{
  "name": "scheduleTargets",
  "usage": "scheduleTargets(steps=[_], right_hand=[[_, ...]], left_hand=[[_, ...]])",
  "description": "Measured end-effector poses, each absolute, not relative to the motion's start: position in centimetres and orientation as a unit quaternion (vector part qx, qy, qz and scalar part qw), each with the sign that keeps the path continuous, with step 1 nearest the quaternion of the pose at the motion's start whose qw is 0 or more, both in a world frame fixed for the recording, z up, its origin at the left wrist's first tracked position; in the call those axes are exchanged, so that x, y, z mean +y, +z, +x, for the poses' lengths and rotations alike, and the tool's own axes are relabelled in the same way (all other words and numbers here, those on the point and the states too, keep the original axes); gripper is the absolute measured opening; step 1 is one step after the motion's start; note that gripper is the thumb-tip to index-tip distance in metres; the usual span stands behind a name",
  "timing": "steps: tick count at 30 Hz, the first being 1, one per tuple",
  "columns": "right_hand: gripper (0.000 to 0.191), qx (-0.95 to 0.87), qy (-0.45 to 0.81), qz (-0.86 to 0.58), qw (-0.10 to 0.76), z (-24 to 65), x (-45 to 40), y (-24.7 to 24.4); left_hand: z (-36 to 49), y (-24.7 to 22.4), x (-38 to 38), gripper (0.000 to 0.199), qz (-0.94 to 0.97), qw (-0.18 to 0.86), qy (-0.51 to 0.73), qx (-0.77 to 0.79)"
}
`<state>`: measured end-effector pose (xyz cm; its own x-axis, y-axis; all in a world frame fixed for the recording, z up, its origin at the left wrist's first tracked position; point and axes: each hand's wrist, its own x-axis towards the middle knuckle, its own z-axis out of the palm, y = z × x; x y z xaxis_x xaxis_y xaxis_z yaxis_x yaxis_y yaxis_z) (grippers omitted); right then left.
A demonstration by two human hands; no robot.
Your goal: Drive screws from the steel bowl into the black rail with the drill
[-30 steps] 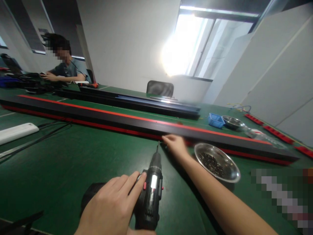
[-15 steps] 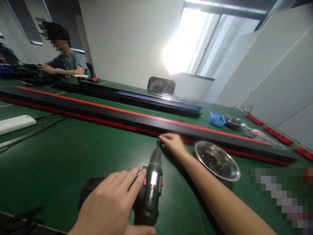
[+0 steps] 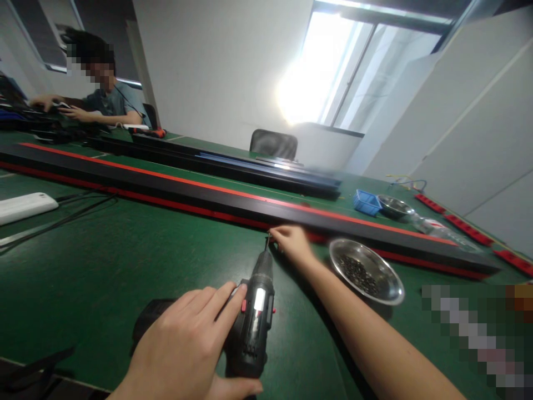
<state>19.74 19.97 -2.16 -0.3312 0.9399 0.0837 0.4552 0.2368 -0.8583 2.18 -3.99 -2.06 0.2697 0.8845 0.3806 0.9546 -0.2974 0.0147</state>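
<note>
My left hand (image 3: 187,328) is wrapped round a black cordless drill (image 3: 255,316), which lies sideways low over the table with its bit pointing away from me. The tip of the bit (image 3: 268,240) meets the red front side of a long black beam with red stripes (image 3: 233,205). Right there, the fingers of my right hand (image 3: 287,239) are pinched beside the bit tip. Whatever they hold is too small to make out. Beside my right forearm stands a steel bowl (image 3: 387,278) with many small dark screws (image 3: 358,273) in it.
Behind the beam lie more long dark profiles (image 3: 233,169). A blue basket (image 3: 366,203) and a second steel bowl (image 3: 395,206) stand at the right. A white power strip (image 3: 27,207) with black cables lies at the left. Another person (image 3: 112,103) sits at the far left.
The view has shifted very slightly. Both my hands and the drill keep their places at the beam. The other person's one hand has moved out to the left.
</note>
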Motion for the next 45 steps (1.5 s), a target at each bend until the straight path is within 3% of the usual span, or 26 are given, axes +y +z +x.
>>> scheduleTargets(steps=[45], right_hand=[[0.019, -0.698, 0.419, -0.484, 0.323, 19.71, 20.39, -2.07]], left_hand=[[2.29, -1.78, -4.07, 0.104, -0.790, 0.130, -0.176, -0.573]])
